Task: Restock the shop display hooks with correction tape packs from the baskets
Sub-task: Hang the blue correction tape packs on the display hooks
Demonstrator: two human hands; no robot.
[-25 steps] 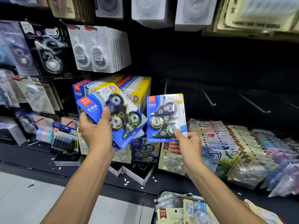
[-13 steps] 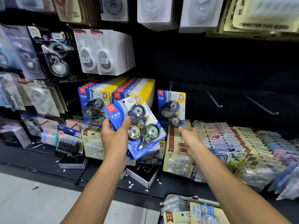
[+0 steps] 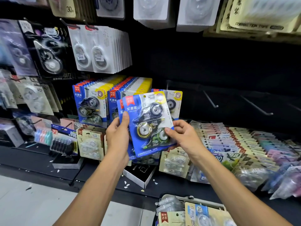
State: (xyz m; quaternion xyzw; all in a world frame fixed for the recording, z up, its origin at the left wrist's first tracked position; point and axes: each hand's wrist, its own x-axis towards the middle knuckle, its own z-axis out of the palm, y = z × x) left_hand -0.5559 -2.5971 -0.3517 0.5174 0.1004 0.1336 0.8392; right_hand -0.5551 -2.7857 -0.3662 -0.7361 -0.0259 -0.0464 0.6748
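Meanwhile, both hands held blue correction tape packs [image 3: 147,126] before the display: the left hand [image 3: 118,137] gripped the stack's left edge, the right hand [image 3: 182,136] pinched the front pack's lower right corner. Behind hung full rows of blue packs [image 3: 91,105] and one single pack [image 3: 173,101]; bare hooks [image 3: 211,99] jutted rightward, and a basket [image 3: 192,209] sat below.

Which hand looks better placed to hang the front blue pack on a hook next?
Probably the right hand: it pinches the front pack's lower right corner, nearest the single hung pack and bare hooks. The left hand grips the stack behind it too.
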